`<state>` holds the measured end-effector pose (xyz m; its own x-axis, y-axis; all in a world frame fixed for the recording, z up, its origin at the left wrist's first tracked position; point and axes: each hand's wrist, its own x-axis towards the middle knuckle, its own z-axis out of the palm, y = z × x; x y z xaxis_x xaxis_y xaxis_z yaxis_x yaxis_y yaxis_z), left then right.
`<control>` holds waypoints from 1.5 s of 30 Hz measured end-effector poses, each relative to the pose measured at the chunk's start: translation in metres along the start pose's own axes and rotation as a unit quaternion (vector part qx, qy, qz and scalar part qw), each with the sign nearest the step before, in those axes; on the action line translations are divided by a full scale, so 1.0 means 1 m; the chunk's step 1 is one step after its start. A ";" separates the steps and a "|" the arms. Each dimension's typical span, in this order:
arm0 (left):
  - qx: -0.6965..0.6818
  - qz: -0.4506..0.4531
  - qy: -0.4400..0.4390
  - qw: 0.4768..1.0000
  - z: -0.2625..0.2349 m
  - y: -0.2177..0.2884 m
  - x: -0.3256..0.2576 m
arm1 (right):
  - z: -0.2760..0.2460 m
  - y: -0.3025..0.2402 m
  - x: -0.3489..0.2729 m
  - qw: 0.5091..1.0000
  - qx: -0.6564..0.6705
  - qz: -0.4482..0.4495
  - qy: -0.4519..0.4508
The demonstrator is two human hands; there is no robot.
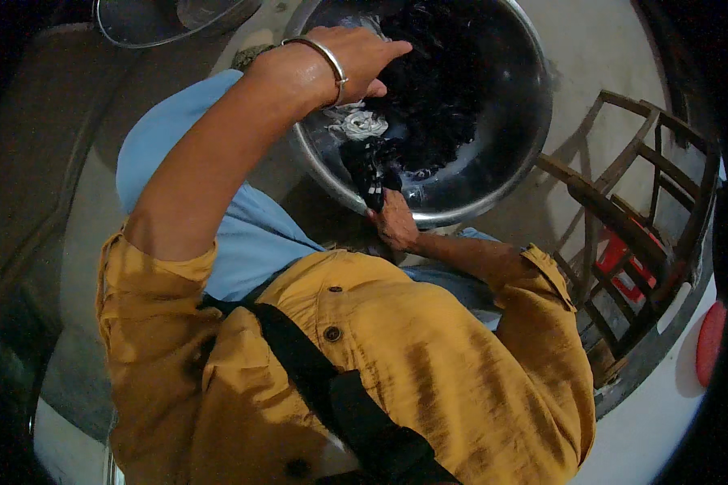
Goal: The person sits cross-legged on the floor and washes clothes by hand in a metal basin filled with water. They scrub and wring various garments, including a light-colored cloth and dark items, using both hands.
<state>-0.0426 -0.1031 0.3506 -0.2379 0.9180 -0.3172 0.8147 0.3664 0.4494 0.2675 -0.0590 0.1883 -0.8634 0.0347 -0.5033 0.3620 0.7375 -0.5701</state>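
A large metal basin [505,182] holds dark wet cloth [437,89] and some water. My left hand [352,61], with a silver bracelet [329,58] at its wrist, hangs over the basin's left part. Its index finger points right and the thumb is apart from it; the other fingers are mostly hidden. Just below that hand lies a bunched whitish cloth [362,124]. At the near rim, my right hand [396,222] is closed around the end of a dark cloth [372,166] that runs up into the basin.
To the right, a wooden chair frame [655,202] lies tipped over near the basin, with a red object [627,259] behind its slats. Another round red item [710,343] sits at the far right. A metal bucket [150,24] stands at the upper left.
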 end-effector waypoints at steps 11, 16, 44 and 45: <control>-0.029 -0.033 0.029 0.999 0.002 -0.034 -0.014 | 0.013 -0.081 0.184 0.795 0.576 0.189 -0.005; 0.002 -0.087 0.015 0.996 -0.006 -0.032 -0.012 | -0.030 -0.083 0.147 0.634 0.741 0.205 -0.084; 0.000 0.012 -0.048 0.999 0.021 -0.003 0.030 | -0.212 0.293 -0.031 0.862 -0.473 -0.157 -0.096; 0.006 -0.032 -0.060 0.998 0.018 -0.010 0.024 | -0.231 0.275 0.024 0.829 -0.506 -0.172 -0.165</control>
<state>-0.0465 -0.0869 0.3231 -0.2241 0.8680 -0.4432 0.8070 0.4202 0.4149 0.2650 0.3010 0.1692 -0.6504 -0.3593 -0.6692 -0.5102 0.8594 0.0345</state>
